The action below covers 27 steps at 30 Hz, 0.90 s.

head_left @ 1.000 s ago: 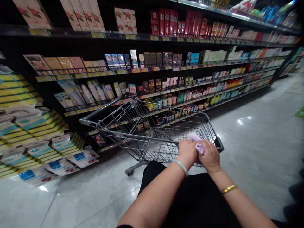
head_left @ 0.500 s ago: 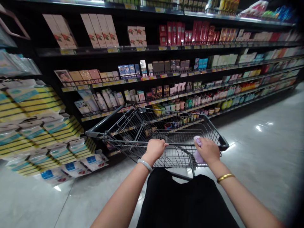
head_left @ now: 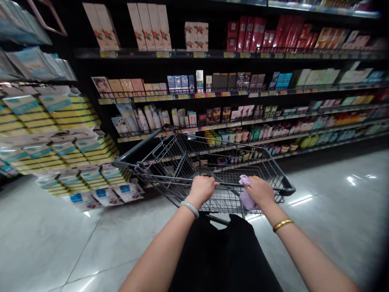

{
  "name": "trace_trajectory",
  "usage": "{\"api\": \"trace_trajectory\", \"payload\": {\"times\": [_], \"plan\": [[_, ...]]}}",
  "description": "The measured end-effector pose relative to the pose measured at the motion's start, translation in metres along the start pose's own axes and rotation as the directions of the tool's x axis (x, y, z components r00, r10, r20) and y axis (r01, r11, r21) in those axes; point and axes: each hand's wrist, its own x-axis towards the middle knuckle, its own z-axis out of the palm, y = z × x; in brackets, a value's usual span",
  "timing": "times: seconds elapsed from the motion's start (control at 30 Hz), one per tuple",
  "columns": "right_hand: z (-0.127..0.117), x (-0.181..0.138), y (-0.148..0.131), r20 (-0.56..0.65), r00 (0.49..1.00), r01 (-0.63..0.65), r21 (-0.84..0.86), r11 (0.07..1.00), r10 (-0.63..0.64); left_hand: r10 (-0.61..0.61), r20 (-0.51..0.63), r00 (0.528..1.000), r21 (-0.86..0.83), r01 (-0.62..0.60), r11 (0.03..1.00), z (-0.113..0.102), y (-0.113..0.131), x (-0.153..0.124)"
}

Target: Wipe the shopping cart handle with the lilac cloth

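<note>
A grey wire shopping cart stands crosswise in front of me, its thick dark bar off to the left. My left hand is closed around the cart's near top rail, with a pale bracelet on that wrist. Farther right on the same rail, my right hand is closed too, pressing a lilac cloth against it. Part of the cloth hangs below the rail. A gold bangle circles the right wrist. Wire mesh shows inside the basket.
Long shelves of boxed and bottled cosmetics run along the far side of the cart. At the left, yellow-striped packs hang in rows above white bags near the floor. Glossy grey floor extends to the right.
The shelves and hanging packs have shifted rightward and up in view. Both hands keep their hold on the cart rail, and the lilac cloth stays in the right hand.
</note>
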Motion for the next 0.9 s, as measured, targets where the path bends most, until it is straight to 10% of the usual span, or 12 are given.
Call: {"api": "trace_trajectory", "payload": {"times": [0.3,0.63,0.9], "plan": [[-0.008,0.033,-0.134,0.107,0.993,0.028,0.168,0.985,-0.047,-0.032,0.063,0.998,0.025,0.030,0.999,0.000,-0.003,0.003],[-0.013,0.027,-0.084,0.185,0.978,0.073,0.136,0.988,-0.098,-0.088,0.017,0.996,0.033,0.087,0.996,-0.005,-0.002,-0.016],[-0.021,0.028,-0.159,0.242,0.966,0.042,0.215,0.976,-0.095,-0.067,0.038,0.997,0.080,0.064,0.995,-0.007,-0.008,-0.031]]}}
